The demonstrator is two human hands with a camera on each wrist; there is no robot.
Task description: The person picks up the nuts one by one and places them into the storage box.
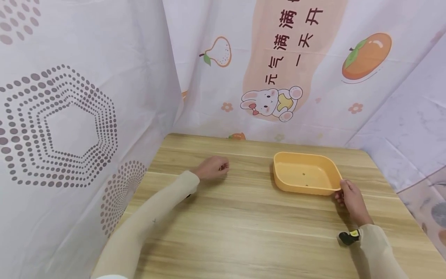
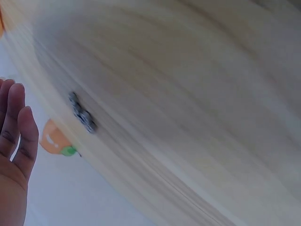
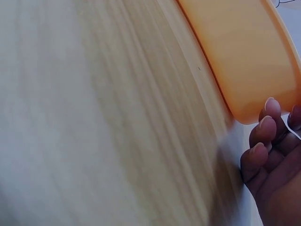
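A shallow yellow-orange plastic tray (image 1: 308, 190) with rounded corners is on the right half of the wooden table. Its near right corner is pinched by my right hand (image 1: 352, 199), thumb at the rim and the other fingers bent below it. In the right wrist view those fingers (image 3: 256, 160) are at the tray's end (image 3: 244, 61). Over the far left part of the table, my left hand (image 1: 211, 167) holds nothing, its fingers loosely bent. The left wrist view shows a small dark metallic, knobbly piece (image 2: 83, 113) on the table near that hand; its kind is unclear.
Two small dark spots (image 1: 304, 174) show on the tray's floor. Wood-grain tabletop (image 1: 237, 232) spreads around both hands. A printed curtain (image 1: 216, 97) hangs behind the table's far edge, with another patterned curtain (image 1: 139, 77) at the left.
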